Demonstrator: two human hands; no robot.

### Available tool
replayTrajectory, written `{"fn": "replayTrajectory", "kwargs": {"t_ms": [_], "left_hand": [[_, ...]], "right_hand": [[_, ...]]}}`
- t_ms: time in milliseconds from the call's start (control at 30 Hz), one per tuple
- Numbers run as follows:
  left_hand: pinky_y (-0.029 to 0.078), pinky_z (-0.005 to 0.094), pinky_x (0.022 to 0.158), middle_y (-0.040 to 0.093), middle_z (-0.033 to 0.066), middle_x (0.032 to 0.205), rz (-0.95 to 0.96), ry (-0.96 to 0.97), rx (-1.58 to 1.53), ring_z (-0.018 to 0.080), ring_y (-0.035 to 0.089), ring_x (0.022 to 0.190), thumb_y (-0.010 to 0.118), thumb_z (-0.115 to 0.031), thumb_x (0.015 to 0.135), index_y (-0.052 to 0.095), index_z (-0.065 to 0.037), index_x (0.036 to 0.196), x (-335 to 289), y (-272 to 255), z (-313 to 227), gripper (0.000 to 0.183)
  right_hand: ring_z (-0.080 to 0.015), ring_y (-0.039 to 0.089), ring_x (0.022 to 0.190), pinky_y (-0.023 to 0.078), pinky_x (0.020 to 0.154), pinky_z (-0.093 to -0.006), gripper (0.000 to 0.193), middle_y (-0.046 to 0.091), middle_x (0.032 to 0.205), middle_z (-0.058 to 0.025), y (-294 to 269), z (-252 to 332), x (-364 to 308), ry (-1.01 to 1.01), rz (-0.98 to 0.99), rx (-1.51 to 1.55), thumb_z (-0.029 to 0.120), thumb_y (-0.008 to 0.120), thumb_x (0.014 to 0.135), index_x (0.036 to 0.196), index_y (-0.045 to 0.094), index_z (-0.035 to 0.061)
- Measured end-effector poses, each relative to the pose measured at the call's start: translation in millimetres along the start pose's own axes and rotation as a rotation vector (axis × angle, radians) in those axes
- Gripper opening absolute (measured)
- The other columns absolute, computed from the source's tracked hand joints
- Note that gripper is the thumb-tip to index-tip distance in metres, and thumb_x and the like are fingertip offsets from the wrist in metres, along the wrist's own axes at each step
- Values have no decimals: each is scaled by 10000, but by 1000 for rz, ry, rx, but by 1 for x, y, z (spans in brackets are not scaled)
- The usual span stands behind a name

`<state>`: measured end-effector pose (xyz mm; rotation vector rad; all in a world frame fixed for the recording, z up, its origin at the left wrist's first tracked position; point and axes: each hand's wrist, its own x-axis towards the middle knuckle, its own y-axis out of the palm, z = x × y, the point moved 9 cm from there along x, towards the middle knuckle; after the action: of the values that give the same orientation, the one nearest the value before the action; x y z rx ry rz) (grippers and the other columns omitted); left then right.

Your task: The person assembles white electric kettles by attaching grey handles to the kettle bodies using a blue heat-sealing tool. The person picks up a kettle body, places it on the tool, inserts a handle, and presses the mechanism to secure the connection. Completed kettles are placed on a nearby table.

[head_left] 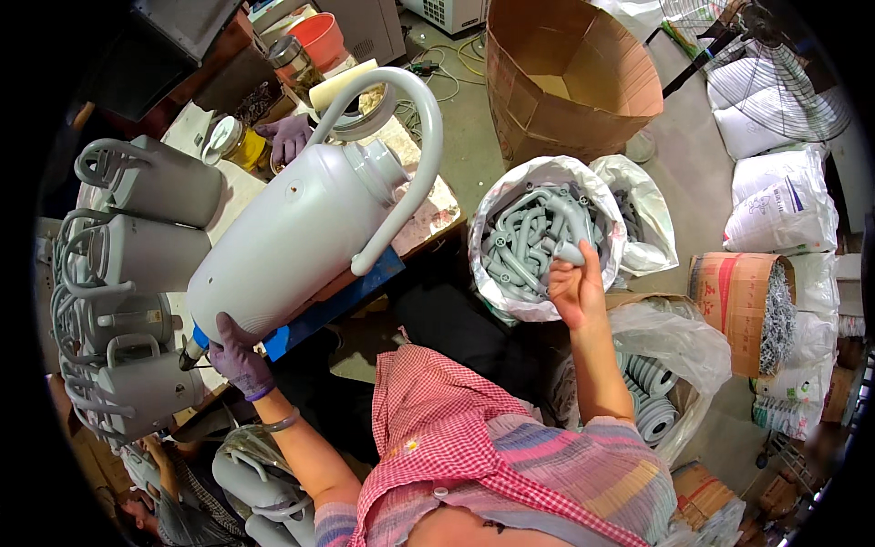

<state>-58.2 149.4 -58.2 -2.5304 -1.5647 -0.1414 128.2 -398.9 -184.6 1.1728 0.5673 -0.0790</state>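
Observation:
A large grey plastic watering can (287, 205) with a big looped handle leans across the workbench, its neck pointing up and right. My left hand (239, 366), in a purple glove, grips its bottom end, thumb on the near side. Off to the right, my bare right hand (578, 290) is closed around the flared end of a curved grey plastic tube (569, 252). That tube is over a white sack (612, 223) filled with similar grey curved tubes (519, 251). My right palm is partly hidden by my fingers.
More grey watering cans (164, 255) line the left side. On the bench (437, 205) lie a purple glove (290, 137) and jars. An open cardboard box (570, 118), a bag of grey round parts (656, 415), a fan (775, 82) and white sacks (779, 201) surround me. A co-worker (173, 492) is lower left.

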Motion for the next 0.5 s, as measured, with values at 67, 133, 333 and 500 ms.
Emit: {"fn": "replayTrajectory", "kwargs": {"t_ms": [67,133,333,500], "left_hand": [[526,334,869,657,122,1175,25,-4,-17,197,643,1013,688,-390,939,581,40,1269,-2,6,-5,553],[515,322,893,669,115,1157,28,-1,-26,182,639,1016,691,-360,944,594,55,1248,-4,6,-5,524],[532,325,845,672,110,1142,63,2,-43,180,643,978,706,-367,931,598,44,1248,-7,9,-9,530],[533,317,824,680,99,1119,63,30,-62,167,646,940,726,-355,918,609,39,1232,-10,12,-18,517]], "right_hand": [[-204,605,877,505,846,-399,284,629,980,-48,4,1,-7,-80,-84,-166,260,611,987,1194,577,67],[-193,599,869,497,857,-382,332,624,971,-40,5,18,4,-73,53,-111,299,599,997,1230,566,66],[-201,585,870,495,800,-393,269,551,873,-40,-62,103,57,-375,-10,-1522,221,574,982,1233,565,124],[-240,599,1002,511,822,-388,290,635,1032,-141,-106,138,55,1,-253,-2406,85,542,884,1143,589,207]]}}
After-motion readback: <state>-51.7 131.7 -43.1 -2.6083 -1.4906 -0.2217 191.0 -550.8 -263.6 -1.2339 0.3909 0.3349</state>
